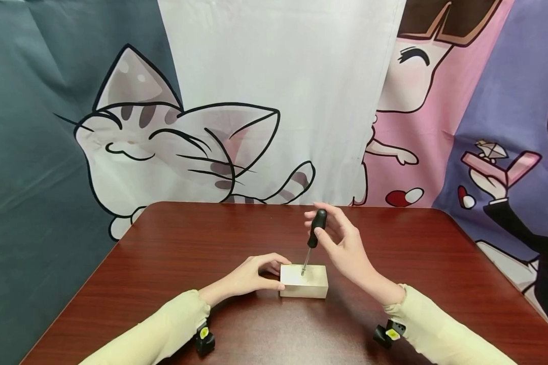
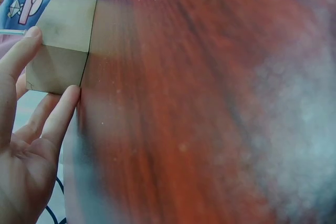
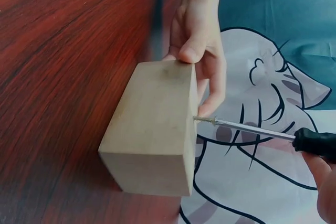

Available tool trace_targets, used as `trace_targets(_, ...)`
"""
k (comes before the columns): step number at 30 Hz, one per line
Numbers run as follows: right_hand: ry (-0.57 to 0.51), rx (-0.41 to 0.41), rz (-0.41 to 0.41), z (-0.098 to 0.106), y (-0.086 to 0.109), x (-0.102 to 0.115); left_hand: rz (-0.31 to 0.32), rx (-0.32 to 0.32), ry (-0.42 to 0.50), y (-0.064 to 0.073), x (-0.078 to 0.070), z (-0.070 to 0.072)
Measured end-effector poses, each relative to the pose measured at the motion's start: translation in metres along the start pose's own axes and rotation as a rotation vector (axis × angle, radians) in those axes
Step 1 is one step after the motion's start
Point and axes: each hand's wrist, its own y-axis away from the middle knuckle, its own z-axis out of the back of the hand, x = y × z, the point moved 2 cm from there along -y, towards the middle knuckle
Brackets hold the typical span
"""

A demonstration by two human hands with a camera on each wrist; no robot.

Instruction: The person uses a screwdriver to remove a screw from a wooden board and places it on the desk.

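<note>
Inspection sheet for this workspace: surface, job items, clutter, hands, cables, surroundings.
Surface: reddish-brown wood-grain table, shiny, with glare near the front.
Job's things: pale block on the table; screw standing partway out of its top; black-handled screwdriver, slightly tilted, tip at the screw head.
Clutter: nothing seen.
Left hand: grips the block's end, thumb on the near side.
Right hand: holds the screwdriver by its handle.
Cables: none identified; dark curves low in the left wrist view could be cable or print, cannot tell.
Surroundings: cartoon-printed backdrop behind the table; black device at the left wrist, another at the right.
</note>
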Motion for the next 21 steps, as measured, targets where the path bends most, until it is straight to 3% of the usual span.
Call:
trace_targets(5, -0.024, -0.034, -0.005, -0.001, 0.003, -0.003, 0.004, -0.006, -0.004, 0.000, 0.000, 0.000)
trace_targets(12, 0.227, -0.193, -0.028, 0.003, 0.007, -0.006, -0.008, -0.008, 0.006, 0.000, -0.001, -0.002)
trace_targets(21, 0.210, -0.169, -0.071, 0.010, 0.004, -0.001, 0.001, -0.011, 0.000, 0.001, -0.001, -0.001)
